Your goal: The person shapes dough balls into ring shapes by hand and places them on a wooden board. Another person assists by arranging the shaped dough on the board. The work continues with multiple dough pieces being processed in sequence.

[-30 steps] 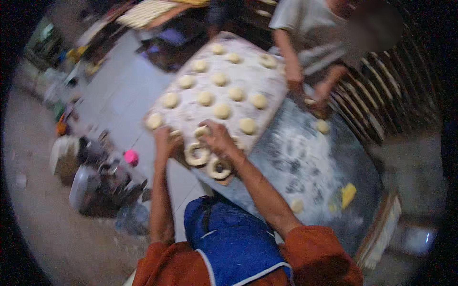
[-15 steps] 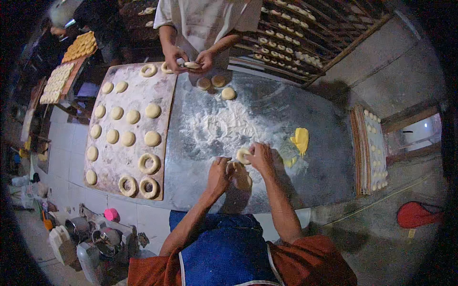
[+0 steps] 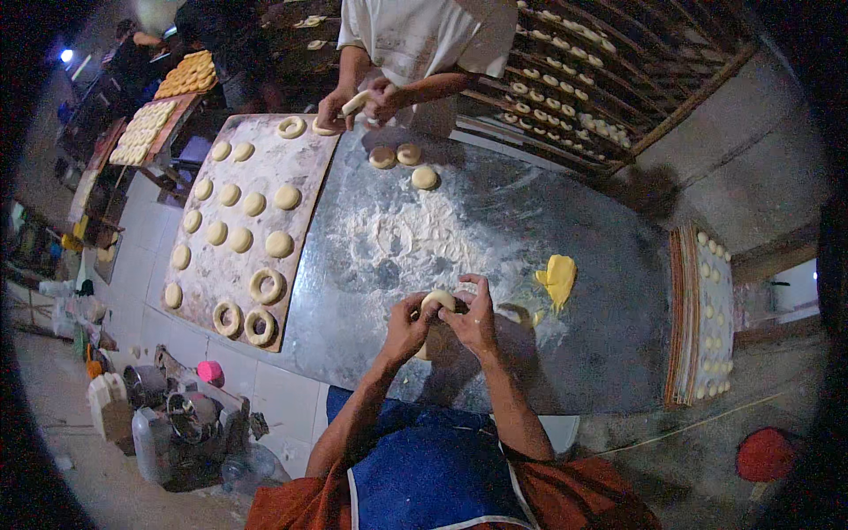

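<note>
My left hand [image 3: 406, 322] and my right hand [image 3: 473, 322] grip a pale dough piece, apparently a ring [image 3: 438, 299], between them, low over the steel table [image 3: 601, 353]. The fingers of both are curled on the dough, except one raised finger of my right hand. Loose flour [image 3: 389, 230] covers the middle of the table, and a yellow fatty lump [image 3: 556, 281] lies right of my hands. To the left, a floury board [image 3: 199, 265] holds several dough discs [image 3: 253, 204] and rings [image 3: 266, 286].
Across the table a co-worker's hands [image 3: 353, 108] hold dough, beside more discs [image 3: 424, 177]. Racks of dough [image 3: 565, 97] stand behind, stacked boards [image 3: 685, 309] at the right. Jugs and pots [image 3: 150, 424] sit on the floor lower left. Other people [image 3: 132, 44] are at the back.
My hands have left the rings on the board and moved onto the steel table. Since half a second ago the held dough has tilted between my fingers. The view has also turned.
</note>
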Demonstrator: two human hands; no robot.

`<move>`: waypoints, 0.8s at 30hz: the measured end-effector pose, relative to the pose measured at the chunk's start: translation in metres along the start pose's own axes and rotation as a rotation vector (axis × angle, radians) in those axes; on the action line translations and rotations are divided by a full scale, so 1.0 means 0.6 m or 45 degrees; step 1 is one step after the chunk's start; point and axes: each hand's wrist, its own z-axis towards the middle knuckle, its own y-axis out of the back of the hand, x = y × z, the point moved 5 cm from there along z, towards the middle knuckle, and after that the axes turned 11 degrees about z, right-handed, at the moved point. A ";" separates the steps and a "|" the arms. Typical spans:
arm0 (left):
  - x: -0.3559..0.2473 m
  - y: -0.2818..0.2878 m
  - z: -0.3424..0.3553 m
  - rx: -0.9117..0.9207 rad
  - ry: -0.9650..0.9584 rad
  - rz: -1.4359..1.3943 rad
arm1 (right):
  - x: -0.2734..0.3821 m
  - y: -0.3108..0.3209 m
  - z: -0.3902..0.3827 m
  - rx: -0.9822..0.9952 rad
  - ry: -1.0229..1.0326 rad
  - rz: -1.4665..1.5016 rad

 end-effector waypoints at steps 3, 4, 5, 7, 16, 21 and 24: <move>0.000 -0.012 -0.007 0.052 0.132 -0.140 | -0.002 0.002 -0.002 0.141 -0.049 0.196; -0.007 -0.012 -0.009 0.012 0.082 -0.225 | -0.002 0.002 -0.003 0.223 -0.065 0.267; -0.009 -0.010 -0.013 -0.047 0.091 -0.297 | -0.002 0.004 -0.004 0.292 -0.103 0.337; -0.011 -0.017 -0.019 -0.021 0.155 -0.465 | -0.001 0.003 -0.006 0.507 -0.197 0.437; 0.003 -0.021 -0.006 0.032 0.047 -1.088 | -0.062 0.009 0.014 0.165 -0.309 -0.067; -0.007 -0.002 -0.002 -0.357 -0.375 0.607 | -0.040 -0.034 -0.002 0.026 -0.293 0.117; 0.000 0.019 -0.010 -0.628 -0.333 0.625 | -0.002 -0.071 0.001 0.096 -0.172 -0.370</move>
